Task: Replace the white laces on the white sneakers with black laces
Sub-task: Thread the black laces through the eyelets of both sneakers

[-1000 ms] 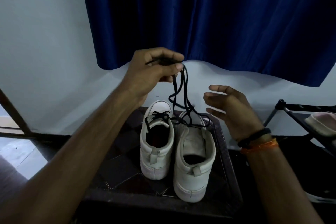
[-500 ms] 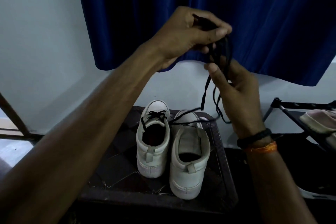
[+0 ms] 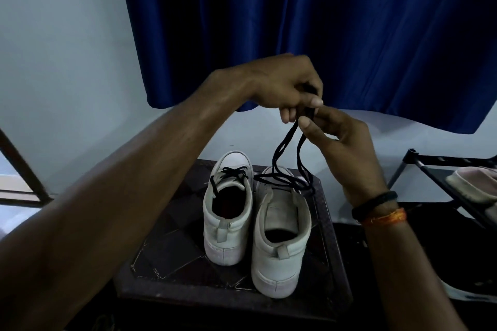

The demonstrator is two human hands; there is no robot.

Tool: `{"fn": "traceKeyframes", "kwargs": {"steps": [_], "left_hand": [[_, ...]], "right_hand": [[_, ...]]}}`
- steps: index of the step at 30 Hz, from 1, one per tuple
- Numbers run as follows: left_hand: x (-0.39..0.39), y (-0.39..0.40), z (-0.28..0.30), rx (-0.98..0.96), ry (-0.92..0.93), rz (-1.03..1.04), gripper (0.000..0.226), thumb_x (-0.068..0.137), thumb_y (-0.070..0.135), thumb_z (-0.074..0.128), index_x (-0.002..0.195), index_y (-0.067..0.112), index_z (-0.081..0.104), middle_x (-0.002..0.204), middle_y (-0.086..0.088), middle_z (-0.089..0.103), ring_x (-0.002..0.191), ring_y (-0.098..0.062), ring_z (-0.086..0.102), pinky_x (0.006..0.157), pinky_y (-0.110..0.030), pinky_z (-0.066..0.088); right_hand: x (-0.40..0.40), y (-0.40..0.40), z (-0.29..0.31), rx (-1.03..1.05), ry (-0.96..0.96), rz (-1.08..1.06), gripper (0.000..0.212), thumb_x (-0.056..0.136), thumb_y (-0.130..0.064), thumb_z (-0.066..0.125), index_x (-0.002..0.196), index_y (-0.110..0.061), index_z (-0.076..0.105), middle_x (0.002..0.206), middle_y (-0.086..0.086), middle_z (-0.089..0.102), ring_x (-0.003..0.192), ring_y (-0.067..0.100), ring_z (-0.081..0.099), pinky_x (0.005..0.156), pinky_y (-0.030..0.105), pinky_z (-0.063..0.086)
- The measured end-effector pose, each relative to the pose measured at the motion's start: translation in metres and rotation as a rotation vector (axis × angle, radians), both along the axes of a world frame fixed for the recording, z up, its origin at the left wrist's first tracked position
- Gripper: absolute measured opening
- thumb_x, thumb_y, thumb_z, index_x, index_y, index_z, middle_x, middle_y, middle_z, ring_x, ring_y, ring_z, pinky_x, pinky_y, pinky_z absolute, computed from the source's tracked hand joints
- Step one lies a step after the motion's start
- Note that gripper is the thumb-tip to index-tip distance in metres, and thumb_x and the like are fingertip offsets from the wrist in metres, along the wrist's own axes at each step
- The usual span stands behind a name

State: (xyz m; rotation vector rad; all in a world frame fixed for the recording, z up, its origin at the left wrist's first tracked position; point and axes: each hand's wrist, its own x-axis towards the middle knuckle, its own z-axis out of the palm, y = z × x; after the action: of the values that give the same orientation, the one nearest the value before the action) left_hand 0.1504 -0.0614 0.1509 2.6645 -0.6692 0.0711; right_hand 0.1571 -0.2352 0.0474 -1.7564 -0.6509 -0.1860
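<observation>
**Two hands meet on one black lace**

Both hands work above the pair of sneakers. The left hand pinches the gathered top of the black lace between thumb and curled fingers; the right hand pinches the same bunch from just below. Loops hang down to the right sneaker, trailing across its front. The left sneaker, touching it, already has black lacing at its front. Both stand on a dark tiled stool before a blue curtain.
</observation>
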Motion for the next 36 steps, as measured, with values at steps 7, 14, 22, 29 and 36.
{"fn": "traceKeyframes", "kwargs": {"steps": [7,14,22,29,36], "left_hand": [[0.006,-0.016,-0.006,0.235,-0.141,0.071,0.032,0.105,0.021,0.044,0.082,0.007,0.062,0.065,0.003,0.057,0.06,-0.012,0.054,0.061,-0.027,0.042],[0.011,-0.026,-0.013,0.037,-0.334,0.021,0.027,0.102,0.018,0.043,0.088,0.005,0.062,0.093,-0.004,0.053,0.084,-0.014,0.054,0.068,-0.024,0.04],[0.012,-0.01,-0.042,-0.265,0.219,0.174,0.053,0.097,0.06,0.05,0.128,0.017,0.06,0.121,0.004,0.064,0.082,-0.008,0.066,0.063,-0.025,0.051],[0.017,0.014,-0.095,0.052,0.75,0.299,0.065,0.071,0.03,0.091,0.128,0.025,0.062,0.131,-0.014,0.058,0.096,-0.02,0.067,0.074,-0.031,0.062],[0.031,0.007,-0.108,0.092,0.467,0.322,0.011,0.083,0.003,0.077,0.083,0.013,0.074,0.083,-0.002,0.077,0.062,-0.013,0.071,0.057,-0.02,0.052]], "right_hand": [[0.003,0.002,-0.006,-0.043,-0.045,-0.147,0.034,0.085,-0.054,0.072,0.105,-0.028,0.079,0.103,-0.013,0.075,0.091,0.003,0.069,0.085,0.039,0.059],[0.004,-0.005,-0.001,0.21,-0.051,-0.142,0.021,0.092,-0.04,0.071,0.091,-0.02,0.078,0.086,-0.002,0.076,0.083,0.014,0.069,0.066,0.031,0.056],[0.008,-0.015,0.002,0.264,-0.006,-0.16,0.022,0.097,-0.031,0.065,0.101,-0.012,0.075,0.078,-0.001,0.075,0.064,-0.001,0.06,0.064,0.021,0.046],[0.011,-0.017,-0.001,0.284,0.086,-0.114,0.02,0.104,-0.023,0.055,0.102,-0.012,0.072,0.077,0.006,0.066,0.082,0.024,0.073,0.078,0.039,0.061],[0.014,-0.022,-0.001,0.187,0.055,-0.155,0.018,0.103,-0.022,0.055,0.099,-0.019,0.073,0.095,0.002,0.072,0.06,0.009,0.062,0.048,0.024,0.044]]}}
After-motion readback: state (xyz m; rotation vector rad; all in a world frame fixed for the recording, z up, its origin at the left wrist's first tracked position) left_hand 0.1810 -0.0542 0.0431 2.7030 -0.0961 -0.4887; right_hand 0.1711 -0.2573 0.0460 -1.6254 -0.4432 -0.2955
